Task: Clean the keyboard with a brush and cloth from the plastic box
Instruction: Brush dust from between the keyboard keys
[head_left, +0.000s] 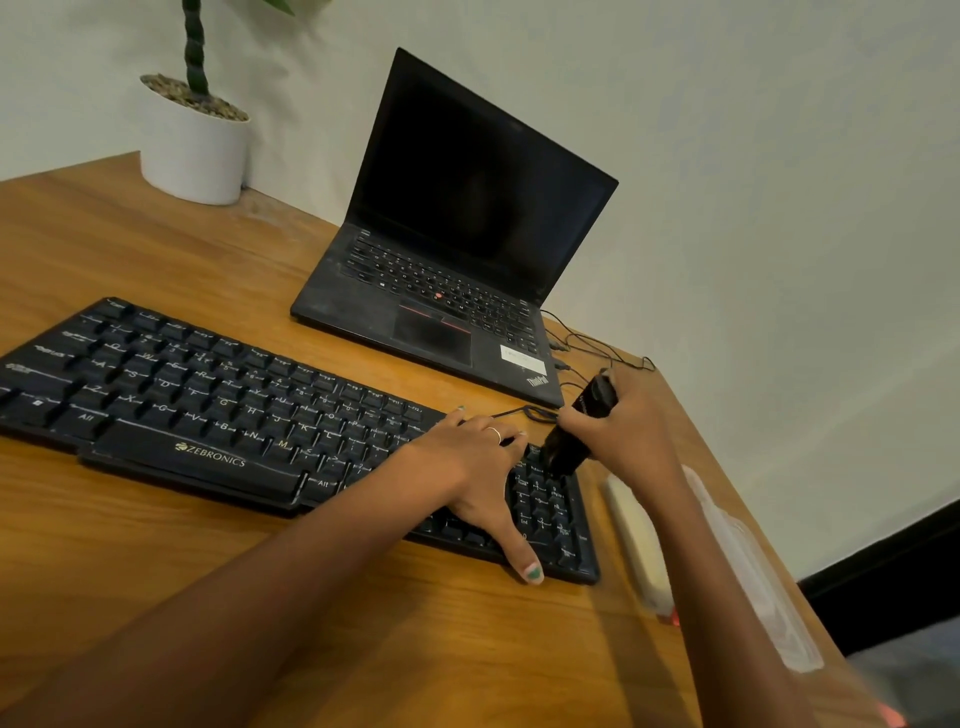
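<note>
A black Zebronics keyboard (218, 415) lies across the wooden desk. My left hand (467, 467) rests flat on its right part, fingers spread, thumb down at the front edge. My right hand (623, 431) grips a black brush (576, 436), tilted, with its bristle end down on the number pad keys at the keyboard's right end. To the right of the keyboard lies a pale folded cloth (636, 540), and beside it a clear plastic box (753, 577), both partly hidden by my right forearm.
An open black laptop (457, 260) with a dark screen stands behind the keyboard, thin cables (587, 345) trailing from its right side. A white plant pot (192, 150) sits at the back left against the wall. The desk edge (727, 467) runs close to the right.
</note>
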